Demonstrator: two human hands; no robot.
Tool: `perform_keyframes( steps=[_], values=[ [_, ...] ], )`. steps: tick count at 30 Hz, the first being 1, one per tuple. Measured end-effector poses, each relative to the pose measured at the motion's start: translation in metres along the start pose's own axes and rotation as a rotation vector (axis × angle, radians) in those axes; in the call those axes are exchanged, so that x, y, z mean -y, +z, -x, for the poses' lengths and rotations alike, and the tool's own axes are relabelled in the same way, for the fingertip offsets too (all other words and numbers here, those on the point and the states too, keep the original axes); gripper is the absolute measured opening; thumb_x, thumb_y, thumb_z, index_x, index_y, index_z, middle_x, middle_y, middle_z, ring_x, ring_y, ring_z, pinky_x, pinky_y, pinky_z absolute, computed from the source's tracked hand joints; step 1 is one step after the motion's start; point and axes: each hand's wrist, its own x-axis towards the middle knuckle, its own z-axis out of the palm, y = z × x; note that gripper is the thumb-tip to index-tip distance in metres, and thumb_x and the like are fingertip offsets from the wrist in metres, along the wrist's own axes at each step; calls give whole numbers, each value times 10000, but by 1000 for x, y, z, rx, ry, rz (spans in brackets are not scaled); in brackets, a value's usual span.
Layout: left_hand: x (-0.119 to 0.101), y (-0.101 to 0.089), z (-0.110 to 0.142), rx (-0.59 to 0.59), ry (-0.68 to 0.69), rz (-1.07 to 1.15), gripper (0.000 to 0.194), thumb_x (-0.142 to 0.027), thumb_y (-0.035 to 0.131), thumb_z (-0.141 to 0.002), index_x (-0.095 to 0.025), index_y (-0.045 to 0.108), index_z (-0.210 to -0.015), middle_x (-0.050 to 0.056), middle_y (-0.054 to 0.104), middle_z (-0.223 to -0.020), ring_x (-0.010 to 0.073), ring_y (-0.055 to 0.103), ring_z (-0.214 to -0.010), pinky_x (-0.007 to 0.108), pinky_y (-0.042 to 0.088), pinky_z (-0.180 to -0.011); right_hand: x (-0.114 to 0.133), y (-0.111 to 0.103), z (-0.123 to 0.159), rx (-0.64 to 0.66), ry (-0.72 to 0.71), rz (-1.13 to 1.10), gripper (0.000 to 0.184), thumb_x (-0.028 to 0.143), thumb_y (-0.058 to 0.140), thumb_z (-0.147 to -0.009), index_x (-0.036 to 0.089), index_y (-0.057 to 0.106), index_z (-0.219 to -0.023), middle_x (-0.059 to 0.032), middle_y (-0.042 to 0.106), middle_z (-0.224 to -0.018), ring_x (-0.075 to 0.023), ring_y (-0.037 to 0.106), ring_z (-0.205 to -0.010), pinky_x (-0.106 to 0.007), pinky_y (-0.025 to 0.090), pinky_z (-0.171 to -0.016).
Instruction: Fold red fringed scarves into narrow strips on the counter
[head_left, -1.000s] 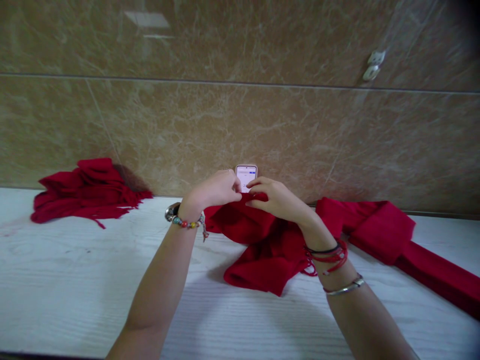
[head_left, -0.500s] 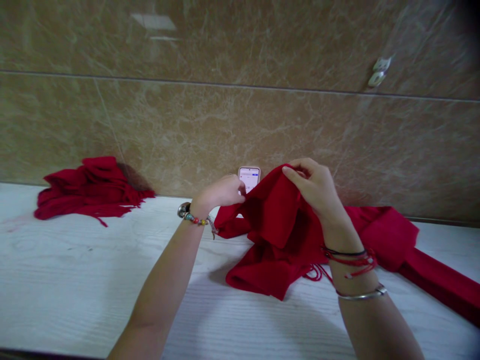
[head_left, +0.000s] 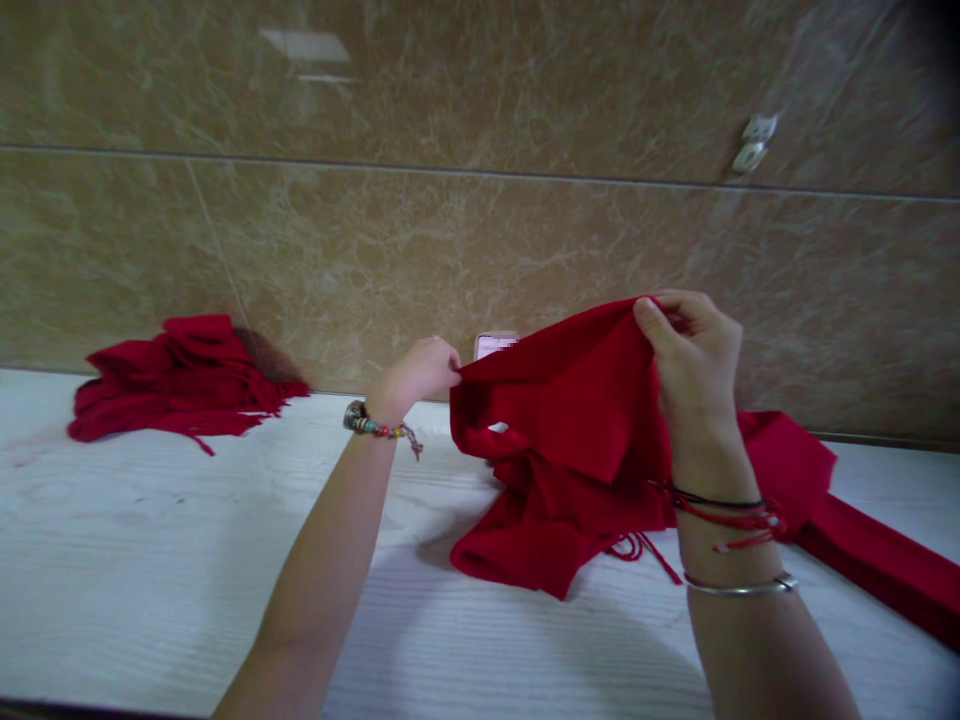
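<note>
A piece of red cloth is stretched between my two hands, its top edge slanting up to the right. My left hand pinches the cloth's left corner. At the upper right, my right hand grips another part of the edge between thumb and fingers. The lower part of the cloth lies crumpled on the white table, with thin red cords showing beneath it. A phone by the wall is mostly hidden behind the cloth.
A heap of red fabric with frayed strips lies at the left against the brown marbled wall. On the right, a folded red strip runs toward the table's edge. A small white cat-shaped fixture is on the wall.
My right hand has moved right and slightly up, and my left hand a little left. The cloth between them is now pulled wider and covers more of the phone.
</note>
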Motion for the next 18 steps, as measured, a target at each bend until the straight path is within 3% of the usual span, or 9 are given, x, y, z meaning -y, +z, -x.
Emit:
perform_keyframes(
  steps=[4, 7, 12, 15, 18],
  values=[
    [7, -18, 7, -91, 58, 113, 147, -211, 570, -746, -160, 705, -773, 43, 674, -784, 169, 602, -792, 253, 441, -755, -24, -8, -6, 52, 102, 239, 97, 304, 627, -674, 208, 622, -689, -33, 601, -734, -211, 586, -735, -401, 479, -717],
    [-1, -29, 14, -160, 124, 214, 182, -245, 545, -782, -137, 689, -809, 51, 649, -875, 166, 584, -846, 265, 430, -798, -21, -7, -4, 196, 16, 386, 56, 243, 625, -667, 190, 635, -679, -66, 619, -766, -242, 592, -799, -436, 464, -784],
    [-22, -28, 18, -171, 175, 215, 203, -286, 561, -799, -123, 679, -769, 59, 603, -880, 168, 558, -855, 286, 417, -814, 14, 9, 15, 712, -235, 162, 170, 278, 611, -736, 216, 662, -885, -74, 631, -995, -224, 581, -959, -393, 452, -872],
    [-30, -22, 17, -121, 241, 208, 153, -269, 601, -775, -138, 677, -754, 51, 587, -912, 164, 549, -876, 284, 411, -830, 25, 23, 28, 817, -221, 86, 227, 298, 618, -746, 217, 653, -955, -84, 602, -1078, -221, 570, -1001, -381, 452, -884],
    [-33, -20, 16, -76, 305, 225, 100, -223, 612, -763, -152, 681, -778, 40, 580, -943, 159, 544, -916, 277, 404, -860, 24, 33, 36, 896, -210, 36, 168, 279, 611, -749, 219, 665, -897, -72, 597, -1067, -215, 559, -1021, -376, 433, -911]
  ],
)
